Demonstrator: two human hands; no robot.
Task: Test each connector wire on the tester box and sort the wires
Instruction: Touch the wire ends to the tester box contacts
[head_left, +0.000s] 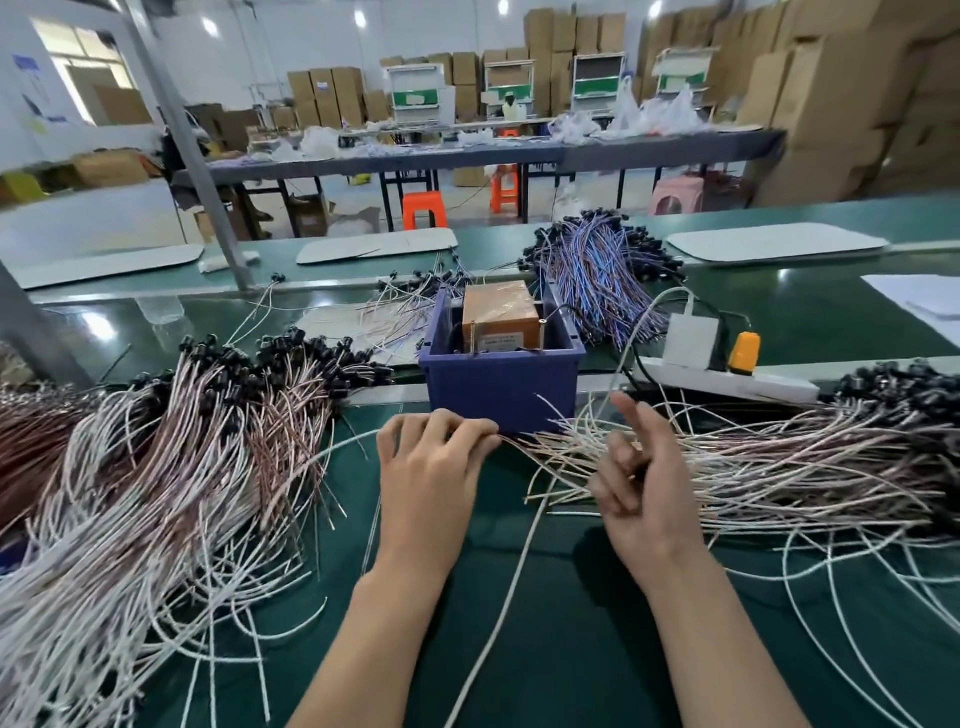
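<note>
A blue plastic bin (501, 387) stands mid-table with the brown tester box (500, 314) inside it. My left hand (434, 467) lies palm down just in front of the bin, its fingertips curled onto the free ends of wires from the right pile (779, 462). My right hand (636, 483) is raised over that same pile, index finger pointing up and the other fingers loosely bent; whether it holds a wire I cannot tell. A big heap of white and brown wires with black connectors (156, 467) covers the left side.
A bundle of blue and purple wires (597, 270) lies behind the bin. A white power strip (727, 382) with a white adapter and an orange plug sits to the right. White pads and paper sheets rest on the green table's far side.
</note>
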